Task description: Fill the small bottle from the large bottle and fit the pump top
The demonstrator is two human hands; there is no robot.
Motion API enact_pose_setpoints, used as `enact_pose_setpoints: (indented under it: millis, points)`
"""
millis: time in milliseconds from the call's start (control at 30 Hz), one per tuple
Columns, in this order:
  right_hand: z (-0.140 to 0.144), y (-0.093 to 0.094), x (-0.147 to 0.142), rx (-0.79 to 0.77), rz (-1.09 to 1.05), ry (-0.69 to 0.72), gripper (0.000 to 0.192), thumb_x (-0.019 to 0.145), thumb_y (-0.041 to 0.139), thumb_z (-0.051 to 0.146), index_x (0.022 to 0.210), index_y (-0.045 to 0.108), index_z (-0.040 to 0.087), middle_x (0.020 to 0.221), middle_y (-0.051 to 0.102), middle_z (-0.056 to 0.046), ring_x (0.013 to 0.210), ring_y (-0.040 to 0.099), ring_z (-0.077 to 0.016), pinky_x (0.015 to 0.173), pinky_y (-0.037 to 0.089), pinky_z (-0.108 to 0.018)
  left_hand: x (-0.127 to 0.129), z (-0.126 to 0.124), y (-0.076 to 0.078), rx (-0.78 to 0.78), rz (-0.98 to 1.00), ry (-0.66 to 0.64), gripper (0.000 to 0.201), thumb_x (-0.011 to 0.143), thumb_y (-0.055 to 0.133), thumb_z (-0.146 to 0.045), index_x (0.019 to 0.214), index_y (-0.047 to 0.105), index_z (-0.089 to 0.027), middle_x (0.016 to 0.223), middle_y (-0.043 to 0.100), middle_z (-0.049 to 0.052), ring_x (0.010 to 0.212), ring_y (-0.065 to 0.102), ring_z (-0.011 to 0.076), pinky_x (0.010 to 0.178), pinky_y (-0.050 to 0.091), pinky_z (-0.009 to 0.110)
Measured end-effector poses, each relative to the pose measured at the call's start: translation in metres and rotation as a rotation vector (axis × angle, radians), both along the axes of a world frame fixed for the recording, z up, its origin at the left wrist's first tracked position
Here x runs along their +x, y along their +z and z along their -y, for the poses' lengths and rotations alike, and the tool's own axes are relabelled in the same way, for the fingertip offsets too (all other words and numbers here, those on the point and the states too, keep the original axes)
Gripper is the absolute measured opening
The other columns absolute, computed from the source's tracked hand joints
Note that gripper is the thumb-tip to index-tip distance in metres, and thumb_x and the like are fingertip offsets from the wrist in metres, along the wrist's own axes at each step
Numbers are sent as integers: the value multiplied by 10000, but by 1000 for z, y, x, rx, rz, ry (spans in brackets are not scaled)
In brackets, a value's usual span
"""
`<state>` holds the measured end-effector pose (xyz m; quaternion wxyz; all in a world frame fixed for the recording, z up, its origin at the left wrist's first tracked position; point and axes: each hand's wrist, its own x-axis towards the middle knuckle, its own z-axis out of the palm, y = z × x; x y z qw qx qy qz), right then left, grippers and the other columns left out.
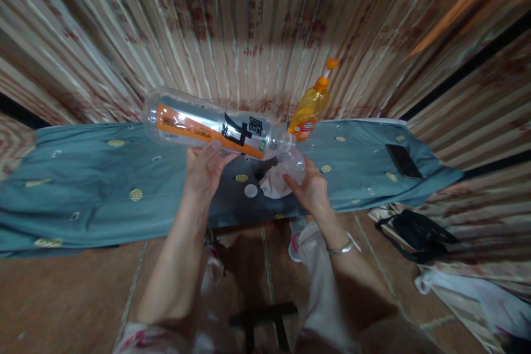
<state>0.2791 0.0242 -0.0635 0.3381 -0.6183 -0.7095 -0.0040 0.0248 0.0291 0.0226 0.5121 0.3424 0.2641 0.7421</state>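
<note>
My left hand (205,168) is closed on a large clear plastic bottle (194,121) with an orange and silver label, supporting it from below. The bottle is tilted, its mouth low at the right. That mouth meets a small clear container (293,165), which my right hand (311,188) grips. Whether liquid flows between them I cannot tell. Under the small container lies a pale crumpled cloth (276,182). Beside the cloth are a round white cap (250,191) and a small dark cap (259,174). Behind stands a yellow pump bottle (309,110) with an orange top.
A teal cloth with pineapple prints (95,177) covers the narrow table. A black phone (404,161) lies at its right end. Pleated curtains (232,27) hang behind. On the floor at right are a black bag (418,232) and white fabric (473,293).
</note>
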Motion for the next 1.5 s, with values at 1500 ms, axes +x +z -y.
enact_pose_setpoints:
  millis: [1500]
  points:
    - [1, 1, 1, -23, 12, -16, 643, 901, 617, 575, 1309, 562, 82, 1086, 746, -216, 992, 723, -329, 832, 583, -440, -2, -2, -3, -8, -42, -9, 343, 598, 949, -360, 803, 716, -212, 784, 736, 28, 739, 721, 223, 644, 637, 345]
